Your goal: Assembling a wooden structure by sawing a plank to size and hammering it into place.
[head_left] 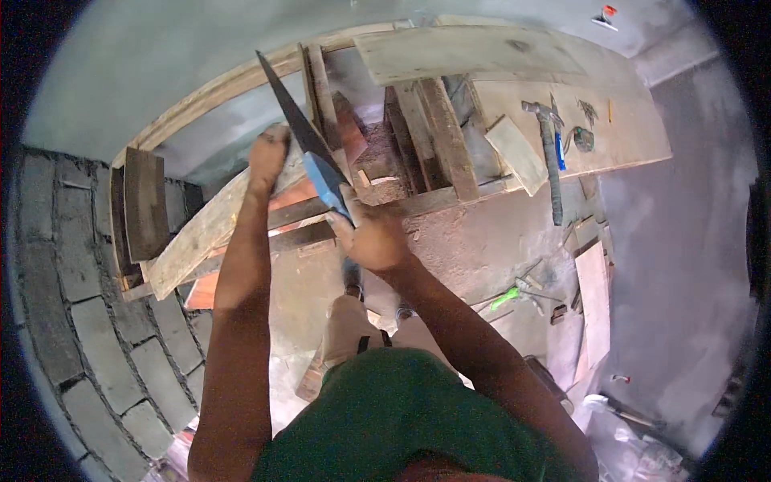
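Observation:
My right hand (373, 233) grips the blue handle of a hand saw (289, 100), whose long dark blade points up and left. My left hand (270, 153) is closed on the upper end of a pale, worn board (193, 247), just left of the saw. The board lies slanting across a wooden frame (459, 181). The blade passes over or beside the board's upper end; whether it touches cannot be made out.
A panel (610, 128) at right bears a hammer (550, 140) and small tools. A loose plank (514, 153) lies beside them. Block wall (104, 337) stands left. My legs (345, 313) are below, with floor tools (506, 297) and scrap boards (590, 305) to their right.

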### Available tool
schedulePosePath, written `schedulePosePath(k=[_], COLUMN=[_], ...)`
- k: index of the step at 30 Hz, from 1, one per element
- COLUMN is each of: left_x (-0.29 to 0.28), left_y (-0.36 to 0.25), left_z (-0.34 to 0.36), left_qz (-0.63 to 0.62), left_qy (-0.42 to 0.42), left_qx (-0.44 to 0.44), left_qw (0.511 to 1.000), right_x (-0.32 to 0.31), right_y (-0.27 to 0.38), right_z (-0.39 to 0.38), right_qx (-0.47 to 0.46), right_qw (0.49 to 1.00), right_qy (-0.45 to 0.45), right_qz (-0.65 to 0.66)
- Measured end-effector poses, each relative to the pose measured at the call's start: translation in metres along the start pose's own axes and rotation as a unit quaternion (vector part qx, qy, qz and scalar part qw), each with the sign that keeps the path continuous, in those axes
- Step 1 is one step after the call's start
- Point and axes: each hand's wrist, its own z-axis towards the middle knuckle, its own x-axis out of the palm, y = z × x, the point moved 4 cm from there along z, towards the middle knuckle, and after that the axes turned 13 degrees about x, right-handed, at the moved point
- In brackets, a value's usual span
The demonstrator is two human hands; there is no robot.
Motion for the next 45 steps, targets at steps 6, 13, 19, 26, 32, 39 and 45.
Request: schedulePosePath(k=[6, 13, 19, 26, 32, 39, 45], left_x=[-0.01, -0.01, -0.021, -0.018, -0.037, -0.103, -0.144], left_y=[-0.028, -0.017, -0.022, -0.022, -0.001, 0.007, 0.082], left_z=[-0.025, -0.029, -0.038, -0.032, -0.035, -0.058, -0.16], left_qz=[0.124, 0.16, 0.154, 0.168, 0.129, 0.113, 0.131], left_qy=[0.024, 0.089, 0.069, 0.051, 0.12, 0.207, 0.105], left_qx=[-0.063, -0.169, -0.156, -0.13, -0.114, -0.119, -0.208], left_qw=[0.99, 0.969, 0.973, 0.976, 0.978, 0.964, 0.964], right_x=[-0.015, -0.037, -0.083, -0.012, -0.001, -0.007, 0.056], right_y=[-0.018, -0.022, -0.052, -0.026, -0.028, -0.018, 0.028], right_z=[0.007, -0.028, -0.12, 0.0, 0.023, 0.014, 0.008], right_qx=[0.059, 0.164, 0.103, -0.08, -0.228, -0.045, -0.113], right_qw=[0.991, 0.979, 0.988, 0.994, 0.958, 0.997, 0.986], right_qy=[0.039, 0.1, 0.089, -0.05, -0.111, 0.052, 0.123], right_qz=[0.113, 0.071, 0.077, 0.061, -0.137, 0.033, -0.024])
